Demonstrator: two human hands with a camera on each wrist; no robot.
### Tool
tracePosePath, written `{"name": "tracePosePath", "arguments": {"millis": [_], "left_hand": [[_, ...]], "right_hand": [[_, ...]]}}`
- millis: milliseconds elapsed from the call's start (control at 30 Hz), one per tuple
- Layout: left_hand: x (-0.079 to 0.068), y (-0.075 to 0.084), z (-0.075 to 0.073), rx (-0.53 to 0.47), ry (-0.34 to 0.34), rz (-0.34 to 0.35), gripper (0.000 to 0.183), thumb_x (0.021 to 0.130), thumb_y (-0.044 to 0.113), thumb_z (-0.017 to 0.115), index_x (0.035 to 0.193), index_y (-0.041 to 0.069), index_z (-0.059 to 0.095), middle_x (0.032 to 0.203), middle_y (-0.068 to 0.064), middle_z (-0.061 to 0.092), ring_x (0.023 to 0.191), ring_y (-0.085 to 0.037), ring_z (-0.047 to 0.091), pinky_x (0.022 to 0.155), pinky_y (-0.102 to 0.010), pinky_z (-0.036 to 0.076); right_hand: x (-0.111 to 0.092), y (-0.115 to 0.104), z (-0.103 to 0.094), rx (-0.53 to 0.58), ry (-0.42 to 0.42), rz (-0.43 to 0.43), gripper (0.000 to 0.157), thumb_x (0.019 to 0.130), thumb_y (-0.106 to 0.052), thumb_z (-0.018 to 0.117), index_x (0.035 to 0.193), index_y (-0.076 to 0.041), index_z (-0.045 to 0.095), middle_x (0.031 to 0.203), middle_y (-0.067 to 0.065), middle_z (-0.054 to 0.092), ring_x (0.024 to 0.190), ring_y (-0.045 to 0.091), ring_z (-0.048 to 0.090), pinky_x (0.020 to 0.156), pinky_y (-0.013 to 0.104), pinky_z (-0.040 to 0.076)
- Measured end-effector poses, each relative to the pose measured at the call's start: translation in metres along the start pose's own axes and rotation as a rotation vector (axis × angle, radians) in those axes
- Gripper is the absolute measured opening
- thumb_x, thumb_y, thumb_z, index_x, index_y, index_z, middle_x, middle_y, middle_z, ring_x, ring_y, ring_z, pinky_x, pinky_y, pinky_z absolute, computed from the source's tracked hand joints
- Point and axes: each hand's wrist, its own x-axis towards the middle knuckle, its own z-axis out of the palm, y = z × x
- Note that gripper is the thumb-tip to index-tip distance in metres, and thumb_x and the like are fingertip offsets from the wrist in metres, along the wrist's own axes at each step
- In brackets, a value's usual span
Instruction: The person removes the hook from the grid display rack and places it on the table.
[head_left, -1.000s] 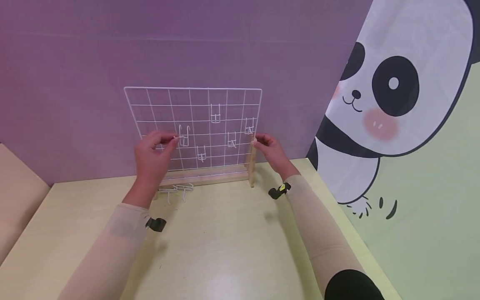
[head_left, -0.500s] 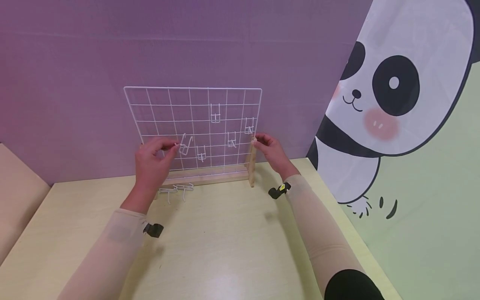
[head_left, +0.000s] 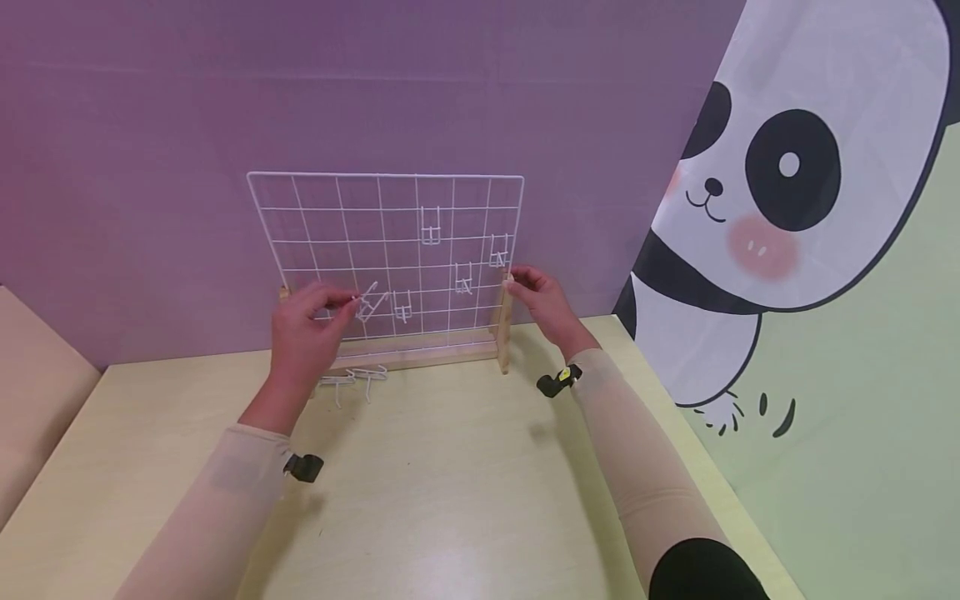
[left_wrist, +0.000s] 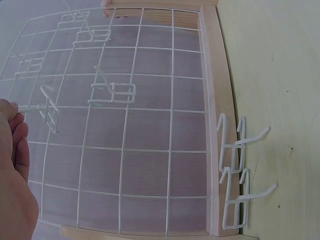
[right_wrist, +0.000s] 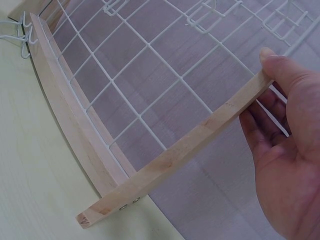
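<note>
Between thumb and fingertips, my left hand (head_left: 307,329) pinches the prong of a white wire hook (left_wrist: 50,110). The hook is tilted in front of the lower left part of a white wire grid (head_left: 386,175). The grid stands upright in a wooden frame (head_left: 420,358). My right hand (head_left: 546,304) grips the top of the frame's right wooden post (right_wrist: 170,157), thumb on the front and fingers behind. Several like hooks hang on the grid, among them one near the middle (head_left: 402,310) and one higher up (head_left: 431,235).
Two loose hooks, a left one (head_left: 337,381) and a right one (head_left: 370,375), lean at the wooden base on the light tabletop (head_left: 450,483). A purple backdrop (head_left: 187,150) rises behind the grid; a panda-printed sheet (head_left: 787,267) covers the right side.
My left hand has moved down with the hook, which has tipped over to the right. My right hand has stayed on the post.
</note>
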Motion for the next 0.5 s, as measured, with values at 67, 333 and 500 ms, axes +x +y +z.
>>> {"name": "tracePosePath", "arguments": {"millis": [67,333,500], "left_hand": [[-0.0014,-0.0011,0.0005,0.01,-0.006,0.001,0.012,0.093,-0.009,0.083,0.104,-0.003,0.082,0.099,-0.017,0.078,0.091,0.001,0.063,0.077,-0.015,0.052],[-0.0059,-0.0032,0.0015,0.04,-0.03,0.022,0.016,0.091,-0.01,0.086,0.105,-0.003,0.082,0.098,-0.014,0.078,0.092,0.0,0.064,0.073,-0.011,0.049],[-0.0092,-0.0033,0.002,0.056,-0.06,0.019,0.016,0.092,-0.008,0.086,0.106,-0.002,0.082,0.099,-0.012,0.078,0.091,-0.011,0.067,0.068,-0.014,0.047]], "right_hand": [[-0.0004,-0.0001,0.0002,0.004,0.0,0.0,0.033,0.11,-0.014,0.071,0.138,0.001,0.069,0.127,0.003,0.071,0.124,0.019,0.062,0.124,0.043,0.043],[0.0003,0.0002,0.0008,0.005,0.01,0.011,0.035,0.109,-0.014,0.071,0.14,0.002,0.069,0.127,0.004,0.071,0.123,0.02,0.063,0.123,0.043,0.045],[0.0009,0.0001,0.0008,0.011,0.007,0.009,0.034,0.11,-0.013,0.071,0.14,0.003,0.068,0.127,0.004,0.07,0.123,0.02,0.062,0.123,0.043,0.045]]}}
